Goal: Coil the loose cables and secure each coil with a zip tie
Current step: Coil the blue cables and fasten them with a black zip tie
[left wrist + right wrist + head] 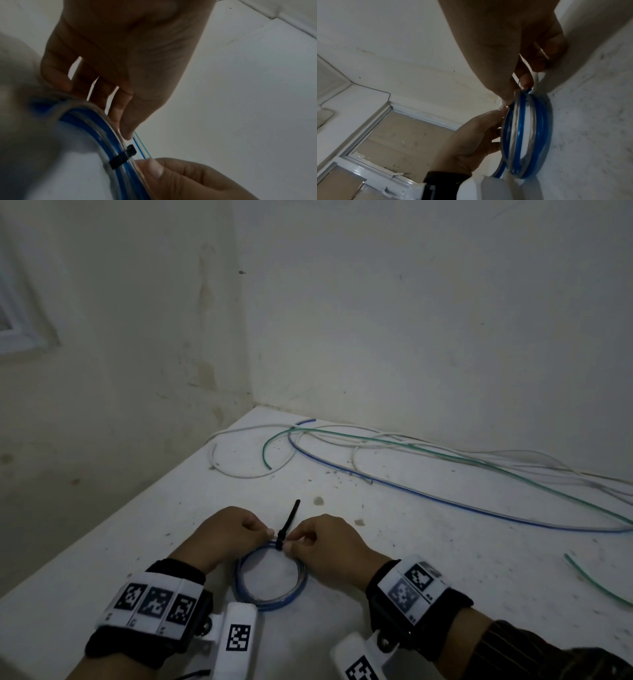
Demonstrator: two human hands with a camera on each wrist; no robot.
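At lower center of the head view, both hands pinch a blue cable coil (270, 580) on the counter (428, 559): left hand (227, 537), right hand (325, 546) beside a black zip tie (286, 530). 1 coil nearly secured; white, green and blue loose cables (394, 474) remain at upper right.

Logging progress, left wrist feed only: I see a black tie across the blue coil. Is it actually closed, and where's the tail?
Observer: Closed, by the head view. The zip tie loops the blue coil, and its tail sticks up free between the left hand and the right hand.
Operator: Any cables not coiled?
Observer: Yes. A green cable, a blue cable and a white cable lie loose along the far wall.
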